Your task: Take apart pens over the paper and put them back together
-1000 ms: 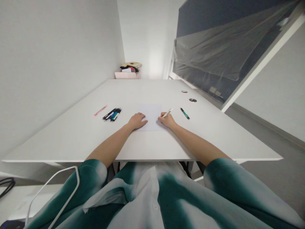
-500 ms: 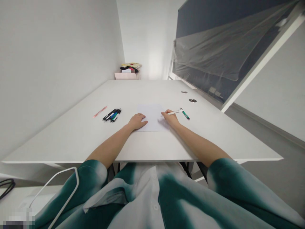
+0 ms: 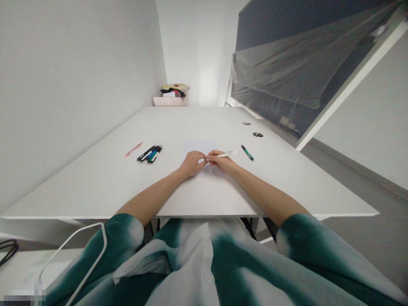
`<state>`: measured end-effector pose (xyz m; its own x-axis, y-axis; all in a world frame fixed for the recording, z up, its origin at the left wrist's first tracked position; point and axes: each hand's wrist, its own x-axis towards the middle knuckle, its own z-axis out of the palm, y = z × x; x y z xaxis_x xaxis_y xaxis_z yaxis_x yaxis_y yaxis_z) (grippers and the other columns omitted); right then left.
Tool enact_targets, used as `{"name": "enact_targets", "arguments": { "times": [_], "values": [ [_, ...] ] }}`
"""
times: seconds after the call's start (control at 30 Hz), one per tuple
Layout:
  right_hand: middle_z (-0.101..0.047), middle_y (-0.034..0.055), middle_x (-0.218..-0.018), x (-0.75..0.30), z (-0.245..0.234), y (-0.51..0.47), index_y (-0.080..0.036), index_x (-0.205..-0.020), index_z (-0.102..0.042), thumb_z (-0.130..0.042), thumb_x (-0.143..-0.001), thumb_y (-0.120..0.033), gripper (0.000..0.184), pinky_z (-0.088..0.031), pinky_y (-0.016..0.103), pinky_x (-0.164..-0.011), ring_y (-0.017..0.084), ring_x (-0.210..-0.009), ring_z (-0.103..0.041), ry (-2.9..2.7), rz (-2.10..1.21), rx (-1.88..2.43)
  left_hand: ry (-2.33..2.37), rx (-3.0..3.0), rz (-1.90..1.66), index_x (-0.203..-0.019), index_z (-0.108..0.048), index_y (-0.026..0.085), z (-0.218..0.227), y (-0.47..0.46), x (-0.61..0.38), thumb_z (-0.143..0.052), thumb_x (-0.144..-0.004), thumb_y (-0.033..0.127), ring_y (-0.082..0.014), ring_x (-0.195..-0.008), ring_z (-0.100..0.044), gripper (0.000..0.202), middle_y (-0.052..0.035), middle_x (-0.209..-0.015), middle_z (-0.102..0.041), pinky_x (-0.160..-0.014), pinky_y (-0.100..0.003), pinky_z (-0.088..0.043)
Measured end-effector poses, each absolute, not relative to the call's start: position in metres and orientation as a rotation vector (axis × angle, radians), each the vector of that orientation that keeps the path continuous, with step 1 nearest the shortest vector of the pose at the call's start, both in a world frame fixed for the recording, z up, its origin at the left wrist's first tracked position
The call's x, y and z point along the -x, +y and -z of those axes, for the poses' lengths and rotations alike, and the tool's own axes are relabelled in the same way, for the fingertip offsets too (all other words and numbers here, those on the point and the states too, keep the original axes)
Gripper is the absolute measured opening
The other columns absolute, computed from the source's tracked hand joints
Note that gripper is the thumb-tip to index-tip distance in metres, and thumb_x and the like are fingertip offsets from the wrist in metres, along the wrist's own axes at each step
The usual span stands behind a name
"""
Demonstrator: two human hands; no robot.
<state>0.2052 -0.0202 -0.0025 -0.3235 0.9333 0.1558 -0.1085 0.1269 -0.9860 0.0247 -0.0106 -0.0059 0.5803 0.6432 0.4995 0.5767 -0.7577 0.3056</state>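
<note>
While both hands meet above the sheet, the right hand [image 3: 219, 161] grips a slim white pen [image 3: 228, 154]; the left hand [image 3: 192, 164] curls in at the pen's near end, though any grip there cannot be told. Below them lies a pale paper sheet [image 3: 200, 148] on a white desk [image 3: 95, 187], no marks discernible. Neither hand touches the black-and-green pen [image 3: 247, 153] to the right, nor the bundle of dark pens [image 3: 149, 154] and slim pink marker [image 3: 133, 149] to the left.
</note>
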Motion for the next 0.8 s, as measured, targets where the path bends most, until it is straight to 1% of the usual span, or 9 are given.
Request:
{"name": "enact_targets", "arguments": {
  "times": [0.1, 0.17, 0.23, 0.3, 0.4, 0.57, 0.8],
  "values": [
    [-0.054, -0.0021, -0.053, -0.212, -0.001, -0.016, -0.019, -0.071, -0.065, -0.074, -0.066, -0.054, 0.036, -0.034, 0.026, -0.054, 0.011, -0.052, -0.045, -1.335, -1.484, 0.836, 1.111, -2.689, -0.958, -0.094, -0.072, 0.020, 0.007, -0.006, -0.017, -0.055, -0.090, 0.033, -0.0223, -0.098, -0.065, 0.022, -0.0074, -0.101, -0.074, -0.094, -0.039, -0.046],
    [-0.053, -0.0010, -0.051, -0.219, -0.005, -0.015, -0.019, -0.074, -0.066, -0.063, -0.075, -0.061, 0.042, -0.037, 0.027, -0.055, 0.013, -0.051, -0.048, -1.257, -1.570, 0.848, 1.174, -2.689, -0.928, -0.093, -0.073, 0.020, 0.008, -0.003, -0.010, -0.056, -0.089, 0.033, -0.0229, -0.098, -0.065, 0.022, -0.0074, -0.101, -0.074, -0.094, -0.040, -0.046],
    [-0.055, 0.0012, -0.052, -0.225, -0.010, -0.015, -0.019, -0.078, -0.067, -0.050, -0.081, -0.066, 0.050, -0.040, 0.028, -0.058, 0.015, -0.053, -0.050, -1.186, -1.651, 0.844, 1.227, -2.684, -0.872, -0.092, -0.074, 0.020, 0.008, 0.000, -0.004, -0.056, -0.088, 0.033, -0.0234, -0.097, -0.065, 0.022, -0.0077, -0.101, -0.074, -0.093, -0.040, -0.046],
    [-0.059, 0.0038, -0.058, -0.229, -0.013, -0.017, -0.018, -0.084, -0.067, -0.040, -0.085, -0.067, 0.057, -0.042, 0.030, -0.061, 0.017, -0.057, -0.053, -1.126, -1.708, 0.826, 1.259, -2.682, -0.831, -0.093, -0.074, 0.020, 0.008, 0.002, 0.001, -0.055, -0.088, 0.033, -0.0238, -0.097, -0.065, 0.023, -0.0082, -0.101, -0.074, -0.094, -0.041, -0.046],
    [-0.061, 0.0060, -0.063, -0.230, -0.015, -0.019, -0.016, -0.089, -0.068, -0.033, -0.086, -0.063, 0.058, -0.043, 0.032, -0.064, 0.019, -0.060, -0.054, -1.079, -1.741, 0.798, 1.280, -2.683, -0.818, -0.094, -0.074, 0.019, 0.009, 0.005, 0.003, -0.055, -0.088, 0.033, -0.0237, -0.097, -0.064, 0.024, -0.0083, -0.102, -0.073, -0.093, -0.040, -0.046],
    [-0.061, 0.0079, -0.065, -0.228, -0.015, -0.021, -0.013, -0.088, -0.069, -0.029, -0.085, -0.051, 0.056, -0.044, 0.033, -0.066, 0.020, -0.063, -0.054, -1.027, -1.738, 0.748, 1.269, -2.693, -0.861, -0.094, -0.073, 0.019, 0.008, 0.004, 0.001, -0.055, -0.088, 0.031, -0.0230, -0.096, -0.064, 0.023, -0.0083, -0.100, -0.073, -0.092, -0.040, -0.046],
    [-0.059, 0.0060, -0.061, -0.230, -0.016, -0.020, -0.014, -0.085, -0.071, -0.038, -0.083, -0.044, 0.045, -0.046, 0.032, -0.067, 0.019, -0.063, -0.053, -0.999, -1.707, 0.684, 1.250, -2.728, -0.935, -0.095, -0.073, 0.017, 0.003, -0.002, 0.000, -0.055, -0.089, 0.029, -0.0230, -0.097, -0.062, 0.022, -0.0094, -0.099, -0.072, -0.093, -0.040, -0.044]
  ]
}}
